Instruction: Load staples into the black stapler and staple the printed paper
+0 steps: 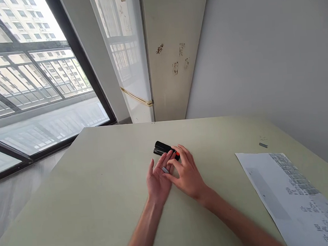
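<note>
1. Position of the stapler. The black stapler (163, 148) lies flat on the pale green surface (102, 203), near its middle and directly ahead of both hands. Its long axis runs diagonally, from far-left to near-right. The near-right end carries a red-orange part, which is partly covered.

2. Left hand. The left hand (156, 181) rests palm up on the surface, just short of the stapler. Its fingers (163, 163) are extended and open and point toward the stapler body, with the tips just beside it. A grey strip (165, 170), resembling a stick of staples, lies across these fingers.

3. Right hand. The right hand (188, 174) is palm down and to the right of the left hand, touching it. Its fingers (183, 153) are loosely spread and reach over the red-orange end of the stapler, so this hand is the nearer to that end. The thumb and forefinger meet at the grey strip. Whether they pinch the strip or only touch it cannot be told.

4. Surroundings. A printed sheet (294, 196) lies well apart on the right side of the surface. A small grey piece (263, 144) lies beyond the sheet's far corner. A worn refrigerator (158, 55) stands behind the far edge of the surface, with a large window (29, 73) to the left.

5. Obstructions. Nothing lies between the hands and the stapler
</note>
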Tool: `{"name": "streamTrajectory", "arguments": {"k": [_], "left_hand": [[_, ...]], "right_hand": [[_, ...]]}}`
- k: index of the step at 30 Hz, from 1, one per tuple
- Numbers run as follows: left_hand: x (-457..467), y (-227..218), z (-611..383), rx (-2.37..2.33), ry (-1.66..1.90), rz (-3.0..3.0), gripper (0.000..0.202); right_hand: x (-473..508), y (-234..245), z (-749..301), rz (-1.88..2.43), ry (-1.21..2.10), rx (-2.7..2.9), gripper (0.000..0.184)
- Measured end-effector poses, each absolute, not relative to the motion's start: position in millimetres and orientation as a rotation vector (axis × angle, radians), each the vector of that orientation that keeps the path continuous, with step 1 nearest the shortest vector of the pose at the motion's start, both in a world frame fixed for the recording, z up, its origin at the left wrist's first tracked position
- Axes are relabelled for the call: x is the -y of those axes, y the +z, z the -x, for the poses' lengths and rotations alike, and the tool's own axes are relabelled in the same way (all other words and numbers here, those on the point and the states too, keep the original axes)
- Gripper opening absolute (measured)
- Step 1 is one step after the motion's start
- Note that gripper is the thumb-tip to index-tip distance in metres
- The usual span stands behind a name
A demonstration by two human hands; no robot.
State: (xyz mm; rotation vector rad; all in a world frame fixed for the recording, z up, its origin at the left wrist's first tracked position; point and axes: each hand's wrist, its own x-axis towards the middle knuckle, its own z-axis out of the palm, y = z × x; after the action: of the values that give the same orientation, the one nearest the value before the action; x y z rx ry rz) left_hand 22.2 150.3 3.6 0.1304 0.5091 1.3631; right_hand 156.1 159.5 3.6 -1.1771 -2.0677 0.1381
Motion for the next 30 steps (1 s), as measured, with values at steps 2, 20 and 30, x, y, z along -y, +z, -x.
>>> {"name": "streamTrajectory", "arguments": {"k": [2,20,30], "left_hand": [[-147.3,3.8,-24.8,-0.501,1.316,-0.185,0.044],[-163.1,-12.0,-28.4,-0.742,1.212,-0.510,0.026],[-162.3,0.4,-24.6,-0.830,1.161,-0.567,0.022]], "right_hand": [[-150.6,1.9,-153.4,1.205,0.135,2.073,0.011],[-214.2,-40.9,-482.5,1.975,-0.177,1.739,0.039],[-175.9,-38.4,-505.9,2.033,-0.061,1.707,0.052]]}}
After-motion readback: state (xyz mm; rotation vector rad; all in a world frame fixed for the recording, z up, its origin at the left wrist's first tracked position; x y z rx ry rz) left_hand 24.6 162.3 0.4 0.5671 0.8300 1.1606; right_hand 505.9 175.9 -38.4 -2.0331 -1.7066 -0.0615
